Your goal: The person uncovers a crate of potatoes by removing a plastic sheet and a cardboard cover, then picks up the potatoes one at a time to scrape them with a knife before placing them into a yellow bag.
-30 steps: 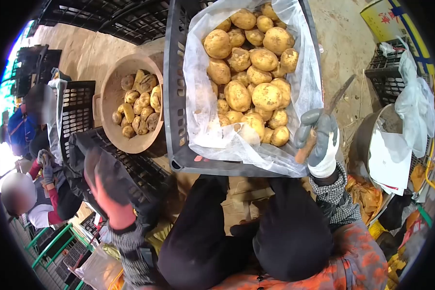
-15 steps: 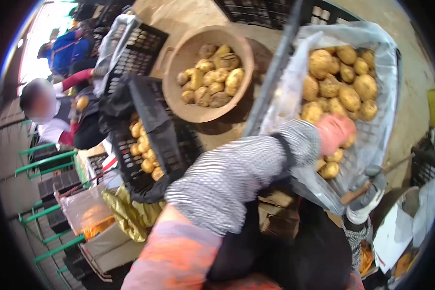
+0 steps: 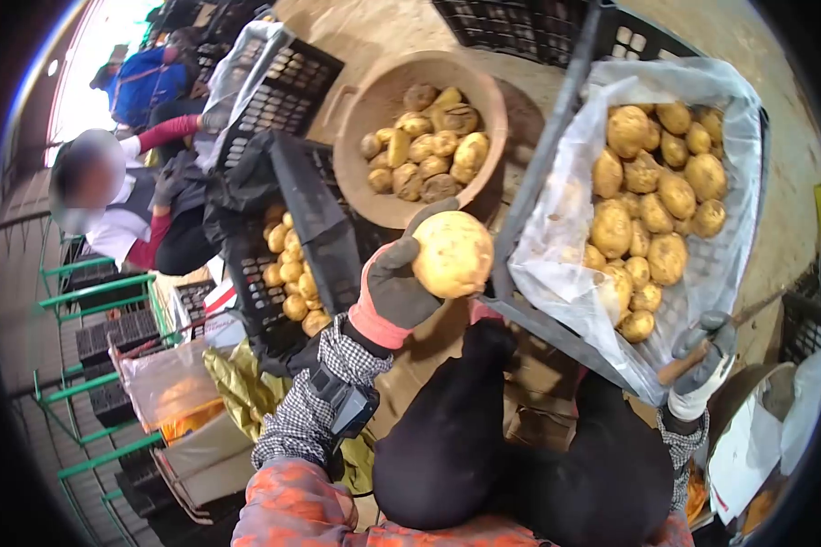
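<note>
My left hand (image 3: 394, 296), in a dark-palmed glove with a pink cuff, is closed around a large yellow potato (image 3: 453, 254). It holds the potato up between the round tub (image 3: 354, 202) and the lined crate (image 3: 556, 339). At the crate's near right corner my right hand (image 3: 708, 357), in a grey and white glove, grips a wooden-handled tool (image 3: 682, 364). The tool's working end cannot be made out. Several potatoes (image 3: 652, 210) lie on clear plastic inside that crate. More potatoes, some dark and rough, are in the tub.
A black-lined crate (image 3: 312, 219) with potatoes stands left of the tub. Beside it sits a co-worker (image 3: 123, 196) in dark gloves, with another person in blue (image 3: 146, 87) behind. Green metal frames (image 3: 100, 301) and a yellowish sack (image 3: 242, 383) are at left.
My left hand has come back out of the lined crate, moving left, and now holds a large potato. My right hand still grips the tool. The potato in the co-worker's hand no longer shows.
</note>
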A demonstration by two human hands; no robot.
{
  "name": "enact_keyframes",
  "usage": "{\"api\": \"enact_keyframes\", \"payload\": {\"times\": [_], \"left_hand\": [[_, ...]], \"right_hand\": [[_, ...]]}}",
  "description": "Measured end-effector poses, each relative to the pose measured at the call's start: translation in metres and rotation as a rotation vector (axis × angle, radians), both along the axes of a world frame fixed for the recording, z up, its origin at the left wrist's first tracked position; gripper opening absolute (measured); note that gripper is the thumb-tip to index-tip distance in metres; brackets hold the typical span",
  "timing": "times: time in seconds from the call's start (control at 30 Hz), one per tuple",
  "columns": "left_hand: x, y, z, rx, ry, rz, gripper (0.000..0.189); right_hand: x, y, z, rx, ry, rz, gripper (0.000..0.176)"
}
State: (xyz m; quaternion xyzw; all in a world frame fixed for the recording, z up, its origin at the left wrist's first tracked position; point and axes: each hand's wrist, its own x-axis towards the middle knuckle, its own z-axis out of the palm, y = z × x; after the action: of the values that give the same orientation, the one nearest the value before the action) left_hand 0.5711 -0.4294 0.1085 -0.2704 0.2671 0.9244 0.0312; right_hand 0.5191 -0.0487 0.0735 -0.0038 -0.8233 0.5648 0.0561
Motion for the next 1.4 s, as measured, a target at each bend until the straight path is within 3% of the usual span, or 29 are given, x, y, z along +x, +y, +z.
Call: {"api": "enact_keyframes", "payload": {"times": [0.1,0.13,0.2,0.27,0.3,0.33,0.37,0.4,0.47,0.53,0.6,0.67,0.73,0.8,0.87,0.9,0.97,1.13,1.2,1.23,1.27,1.33,1.4], "left_hand": [[0.042,-0.034,-0.007,0.227,-0.005,0.092,0.057],[0.059,-0.045,-0.013,0.21,-0.005,0.112,0.057],[0.097,-0.069,-0.024,-0.611,-0.171,0.164,0.054],[0.139,-0.116,-0.008,-1.5,-0.302,-0.068,0.052],[0.132,-0.092,0.032,-1.82,-0.34,-0.113,0.048],[0.171,-0.145,0.014,-1.425,-0.306,0.015,0.046],[0.162,-0.13,0.044,-0.605,-0.439,0.62,0.045],[0.201,-0.168,0.039,-0.713,-0.462,0.53,0.041],[0.237,-0.227,0.029,-0.992,-0.386,0.508,0.04],[0.15,-0.168,0.054,-2.489,-0.322,-0.34,0.038],[0.039,-0.067,0.059,-1.419,-0.092,0.17,0.04],[-0.025,-0.003,0.056,-1.443,0.023,-0.286,0.047],[-0.081,0.046,0.029,-1.67,0.459,-0.878,0.055],[-0.124,0.104,-0.013,-1.755,0.908,-1.116,0.053],[-0.156,0.14,-0.064,-1.961,1.043,-1.502,0.055],[-0.167,0.147,-0.091,-1.954,1.05,-1.501,0.055],[-0.18,0.157,-0.129,-2.245,1.15,-1.596,0.049],[-0.19,0.17,-0.11,-2.293,1.121,-1.736,0.042],[-0.187,0.173,-0.104,-2.392,1.162,-1.915,0.043],[-0.184,0.166,-0.114,-2.397,1.234,-1.643,0.04],[-0.184,0.157,-0.124,-2.404,1.238,-1.644,0.04],[-0.189,0.15,-0.118,-2.083,1.079,-1.628,0.043],[-0.186,0.149,-0.095,-1.982,0.973,-1.577,0.046]], "right_hand": [[0.002,0.001,-0.008,-0.356,-0.106,-0.001,0.042],[0.002,0.006,-0.017,-0.369,-0.098,0.011,0.044],[0.002,0.014,-0.02,-0.381,-0.128,0.063,0.047],[0.012,0.028,-0.045,-0.446,-0.095,-0.045,0.049],[0.013,0.03,-0.029,-0.653,-0.222,0.091,0.05],[0.026,0.045,-0.048,-0.441,-0.229,-0.145,0.052],[0.027,0.049,-0.038,-0.313,-0.237,0.02,0.055],[0.029,0.054,-0.032,0.416,-0.139,0.16,0.054],[-0.001,0.0,0.014,-0.459,-0.275,0.018,0.04],[-0.003,-0.012,0.015,-0.521,-0.238,-0.075,0.04],[-0.003,-0.01,0.014,-0.559,-0.261,-0.067,0.041],[-0.001,-0.008,0.015,-0.554,-0.288,-0.094,0.041],[0.0,-0.005,0.011,-0.593,-0.277,-0.054,0.04],[0.001,-0.005,0.015,-0.582,-0.286,-0.084,0.041],[0.002,-0.004,0.019,-0.584,-0.348,-0.114,0.043],[0.001,-0.002,0.019,-0.573,-0.325,-0.073,0.044],[0.001,-0.002,0.017,-0.595,-0.309,-0.071,0.044],[0.001,0.001,0.016,-0.629,-0.319,-0.05,0.045],[0.002,0.002,0.017,-0.643,-0.31,-0.046,0.045],[0.003,0.002,0.018,-0.656,-0.325,-0.053,0.044],[0.002,0.002,0.018,-0.669,-0.334,-0.059,0.044],[0.002,0.003,0.014,-0.685,-0.318,-0.05,0.043],[0.004,0.005,0.013,-0.693,-0.311,-0.051,0.043]]}}
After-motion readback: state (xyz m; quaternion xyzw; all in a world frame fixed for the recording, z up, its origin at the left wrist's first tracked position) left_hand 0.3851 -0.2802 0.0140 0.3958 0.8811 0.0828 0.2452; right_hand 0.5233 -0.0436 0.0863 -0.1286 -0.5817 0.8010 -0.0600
